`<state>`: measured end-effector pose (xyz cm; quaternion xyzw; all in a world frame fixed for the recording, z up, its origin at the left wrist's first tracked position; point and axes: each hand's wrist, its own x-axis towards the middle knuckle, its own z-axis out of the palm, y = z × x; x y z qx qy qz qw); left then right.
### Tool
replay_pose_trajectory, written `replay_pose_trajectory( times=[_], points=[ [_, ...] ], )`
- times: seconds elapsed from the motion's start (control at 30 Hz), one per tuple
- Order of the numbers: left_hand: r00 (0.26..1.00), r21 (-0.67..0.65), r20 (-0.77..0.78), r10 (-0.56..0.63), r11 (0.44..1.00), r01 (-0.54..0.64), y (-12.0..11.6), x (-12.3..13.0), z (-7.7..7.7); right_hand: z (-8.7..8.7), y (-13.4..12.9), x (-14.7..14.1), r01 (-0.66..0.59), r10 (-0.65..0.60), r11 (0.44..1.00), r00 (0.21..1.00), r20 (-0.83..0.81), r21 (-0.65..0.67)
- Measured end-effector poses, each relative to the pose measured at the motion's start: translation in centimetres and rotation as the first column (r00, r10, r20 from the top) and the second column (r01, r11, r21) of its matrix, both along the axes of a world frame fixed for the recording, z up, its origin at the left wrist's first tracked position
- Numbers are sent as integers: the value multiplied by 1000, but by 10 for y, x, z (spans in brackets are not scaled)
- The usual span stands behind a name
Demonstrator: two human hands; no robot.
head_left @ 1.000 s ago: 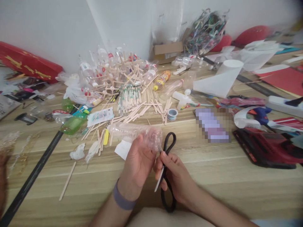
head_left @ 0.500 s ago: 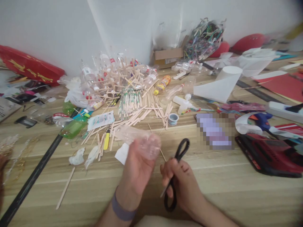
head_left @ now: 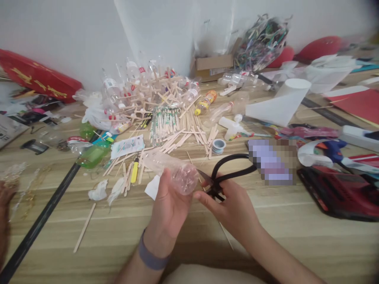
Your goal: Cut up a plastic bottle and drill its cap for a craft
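Observation:
A clear plastic bottle lies tilted in my left hand, its base toward the right and its other end over the wooden sticks. My fingers are wrapped round it from below. Black-handled scissors are gripped in my right hand, one large handle loop standing out to the upper right. Their metal blade points at the bottle's base; whether it touches the plastic I cannot tell. A thin stick lies on the table below my right hand, partly hidden by it.
Craft sticks, a yellow-handled tool and a green bottle lie ahead and left. A wire spool, a blurred-out flat object and a red-black case are rightward. Another person's hand shows at the left edge.
The scissors have turned in my right hand: their blade now points up-left at the bottle instead of downward. The view has shifted slightly, and the bottle stays in my left hand.

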<state>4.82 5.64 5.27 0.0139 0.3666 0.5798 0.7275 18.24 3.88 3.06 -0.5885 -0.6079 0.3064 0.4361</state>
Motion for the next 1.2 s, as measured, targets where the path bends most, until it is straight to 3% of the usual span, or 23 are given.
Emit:
replay_pose_trajectory(
  times=[0.13,0.37,0.57,0.63,0.77,0.83,0.97,1.1,1.2],
  points=[
    [1000,23,11,-10,1000,10,-3,2,-2,1,3,-4,21,-32,992,996,86,122],
    [999,106,22,-45,993,42,-7,4,-9,1,10,-6,32,-39,997,995,95,73],
    [1000,7,-17,6,1000,-5,-5,0,-8,-4,9,3,9,-25,994,990,141,110],
    [999,2,-28,47,999,-47,-3,-5,-6,-8,12,16,-3,-6,998,986,167,59],
    [996,50,-52,76,996,-73,-1,-18,-8,-18,18,55,-124,171,971,958,232,-204],
    [996,59,-62,70,996,-67,-1,-24,-11,-22,18,72,-106,194,966,901,388,-236],
    [997,70,-67,44,997,-40,-1,-31,-22,-29,12,86,-58,117,992,745,657,-111],
    [997,88,-39,-62,994,66,0,-38,-37,-34,12,82,-218,107,976,440,892,-9],
    [995,111,-42,-92,989,96,-1,-42,-43,-40,21,84,-275,119,961,372,921,-13]
  ],
)
